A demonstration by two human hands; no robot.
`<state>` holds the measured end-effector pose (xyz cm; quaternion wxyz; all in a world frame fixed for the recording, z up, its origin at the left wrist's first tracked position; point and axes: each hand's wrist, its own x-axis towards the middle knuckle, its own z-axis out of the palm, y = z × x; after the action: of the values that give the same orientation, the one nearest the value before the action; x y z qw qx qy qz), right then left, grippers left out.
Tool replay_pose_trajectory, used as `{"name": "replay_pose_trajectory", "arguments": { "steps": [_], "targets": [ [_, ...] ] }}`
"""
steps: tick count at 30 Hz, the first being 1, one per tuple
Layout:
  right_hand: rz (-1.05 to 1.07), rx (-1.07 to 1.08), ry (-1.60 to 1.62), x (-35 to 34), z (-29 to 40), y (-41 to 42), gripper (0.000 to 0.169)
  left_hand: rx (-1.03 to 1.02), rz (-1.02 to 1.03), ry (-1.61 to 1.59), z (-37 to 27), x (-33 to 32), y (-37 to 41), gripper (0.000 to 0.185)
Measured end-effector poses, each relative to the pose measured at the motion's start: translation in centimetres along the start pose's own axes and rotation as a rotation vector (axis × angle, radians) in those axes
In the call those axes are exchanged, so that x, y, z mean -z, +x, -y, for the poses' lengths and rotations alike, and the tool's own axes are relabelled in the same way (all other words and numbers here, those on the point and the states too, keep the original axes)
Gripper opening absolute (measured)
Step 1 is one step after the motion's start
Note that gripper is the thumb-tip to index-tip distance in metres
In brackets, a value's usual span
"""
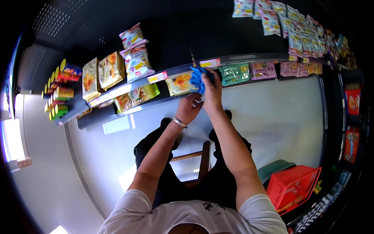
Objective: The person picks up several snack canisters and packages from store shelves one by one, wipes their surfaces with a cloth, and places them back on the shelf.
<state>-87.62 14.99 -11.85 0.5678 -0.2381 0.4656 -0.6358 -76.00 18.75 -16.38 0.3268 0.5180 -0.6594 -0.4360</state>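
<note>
My right hand (212,89) grips a bunched blue cloth (198,79) in front of the black shelf's edge. Just below the cloth is my left hand (189,107), fingers loosely curled and nothing visible in them; whether its fingertips touch the cloth is unclear. Behind the cloth runs the shelf's front rail (181,70), which carries price tags (209,63). A cream snack pack (178,84) on the lower tier is partly hidden by the cloth. Above the cloth shows a thin upright strip (192,57), too small to identify.
Pink and white snack bags (137,63), boxed packs (111,70) and canisters (62,93) stand at left. More bags (301,38) fill the upper right. A green pack (235,73) lies right of the cloth. A red basket (292,187) and a wooden stool (205,161) are on the floor.
</note>
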Motion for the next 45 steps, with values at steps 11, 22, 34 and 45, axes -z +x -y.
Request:
{"name": "replay_pose_trajectory", "arguments": {
  "steps": [11,22,34,45],
  "targets": [
    [-0.085,0.132,0.076,3.5,1.1,1.5,0.030,0.341,1.052,0.552,7.4,-10.6,-21.3,0.032],
    [-0.045,0.010,0.084,5.0,0.5,-2.9,0.022,0.802,0.744,0.595,1.1,-10.1,-29.7,0.061],
    [-0.245,-0.214,0.295,11.2,0.1,-2.8,0.027,0.942,0.637,0.548,-2.9,-9.7,-28.3,0.031],
    [-0.253,-0.286,0.400,13.5,4.8,5.3,0.033,1.345,0.871,0.020,0.4,-11.8,-26.8,0.040]
  ]
}}
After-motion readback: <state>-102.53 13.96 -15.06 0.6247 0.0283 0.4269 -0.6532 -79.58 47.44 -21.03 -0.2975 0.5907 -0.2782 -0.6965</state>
